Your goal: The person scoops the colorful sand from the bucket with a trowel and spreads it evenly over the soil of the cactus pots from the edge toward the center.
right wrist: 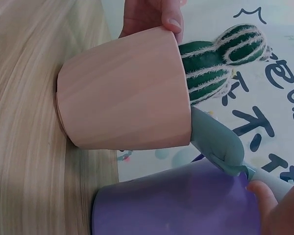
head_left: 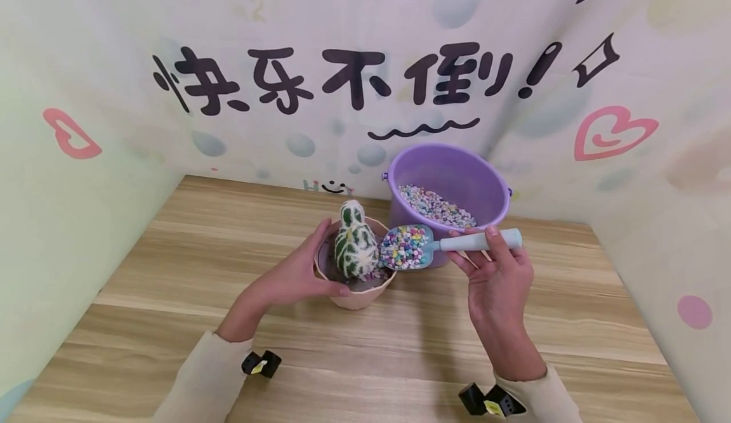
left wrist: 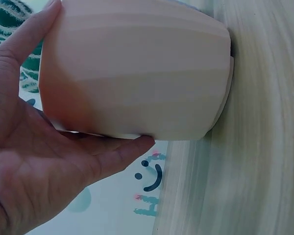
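Observation:
A green cactus [head_left: 355,245] with white fuzz stands upright in a pale peach flowerpot [head_left: 361,300], with grey filling and a few coloured pebbles around its base. My left hand [head_left: 292,276] grips the pot's left side, thumb over the near rim. In my right hand [head_left: 501,283] is the handle of a light blue scoop [head_left: 476,240], heaped with small multicoloured pebbles [head_left: 404,248]. The scoop's front edge is at the pot's right rim, beside the cactus. In the right wrist view, the scoop [right wrist: 218,139] touches or overlaps the rim; exact contact is hard to tell.
A purple bucket [head_left: 480,185] holding more pebbles [head_left: 436,206] stands behind and right of the pot, below the scoop's handle. Both stand on a wood-grain table [head_left: 228,220]. A printed cloth backdrop [head_left: 274,137] hangs along the table's back and sides.

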Available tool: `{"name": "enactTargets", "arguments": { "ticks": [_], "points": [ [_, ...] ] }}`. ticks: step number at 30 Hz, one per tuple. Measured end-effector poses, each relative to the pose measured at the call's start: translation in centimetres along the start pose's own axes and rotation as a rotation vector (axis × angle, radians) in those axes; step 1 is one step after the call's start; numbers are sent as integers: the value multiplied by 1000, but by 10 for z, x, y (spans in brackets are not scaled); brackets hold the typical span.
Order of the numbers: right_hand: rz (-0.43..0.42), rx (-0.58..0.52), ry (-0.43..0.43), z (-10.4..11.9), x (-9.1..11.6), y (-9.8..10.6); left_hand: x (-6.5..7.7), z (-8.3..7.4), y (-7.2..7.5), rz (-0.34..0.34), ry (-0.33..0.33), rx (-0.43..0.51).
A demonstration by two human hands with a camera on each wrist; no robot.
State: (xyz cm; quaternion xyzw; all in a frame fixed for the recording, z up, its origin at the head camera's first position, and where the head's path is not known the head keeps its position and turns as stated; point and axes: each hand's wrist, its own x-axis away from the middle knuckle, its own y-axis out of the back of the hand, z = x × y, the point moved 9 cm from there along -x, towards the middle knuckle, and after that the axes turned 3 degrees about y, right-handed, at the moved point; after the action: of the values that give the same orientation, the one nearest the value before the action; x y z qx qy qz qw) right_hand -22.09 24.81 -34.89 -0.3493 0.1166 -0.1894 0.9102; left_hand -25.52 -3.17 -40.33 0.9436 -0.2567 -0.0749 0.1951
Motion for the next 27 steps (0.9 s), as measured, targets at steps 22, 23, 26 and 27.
{"name": "enactTargets", "arguments": {
  "ticks": [22,23,26,27],
  "points": [
    [11,26,40,3,0,-7,-5,8,5,69,41,65],
    [11,27,41,3,0,-8,-5,9,5,71,44,66],
    [12,32,45,4,0,-9,-5,10,6,75,48,65],
    [13,33,46,4,1,-9,-5,10,6,76,48,65]
  ]
}}
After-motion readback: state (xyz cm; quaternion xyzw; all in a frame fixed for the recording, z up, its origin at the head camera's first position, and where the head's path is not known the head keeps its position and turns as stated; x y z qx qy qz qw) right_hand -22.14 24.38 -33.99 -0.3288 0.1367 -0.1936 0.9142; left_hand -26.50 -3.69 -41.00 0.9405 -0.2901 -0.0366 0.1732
